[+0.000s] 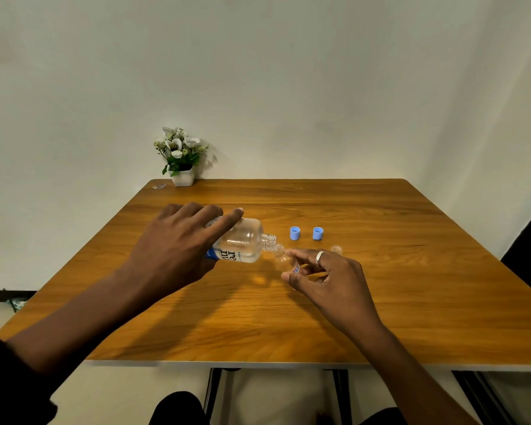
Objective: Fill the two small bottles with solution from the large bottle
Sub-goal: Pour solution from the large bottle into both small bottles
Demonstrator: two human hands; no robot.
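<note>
Centre of frame: the left hand [178,250] grips the large bottle [242,243] from above, fingers curled round its body with the index finger stretched along its upper side. The bottle is tipped almost level above the bench [380,302], its uncapped neck pointing toward the right of the frame and its blue-and-white label facing the camera.

Just right of that neck, the right hand [328,277] pinches a small bottle [285,259] between thumb and fingertips. This clear bottle is tilted, its open mouth meeting the large bottle's neck. A ring [319,256] sits on one finger of this hand.

Behind the right hand's knuckles the top of a second small bottle [337,249] shows, upright on the bench and held by neither hand. Above the two mouths – further back on the bench – stand a blue cap [295,233] and a second blue cap [318,233], side by side and apart.

The bench has a brown wood-grain top with a pale edge. At its upper left corner, against the plain off-white wall [288,87], stands a white flower pot [183,176] of white blossoms – well apart from both hands. Pale floor [282,394] and dark bench legs show below the near edge.
</note>
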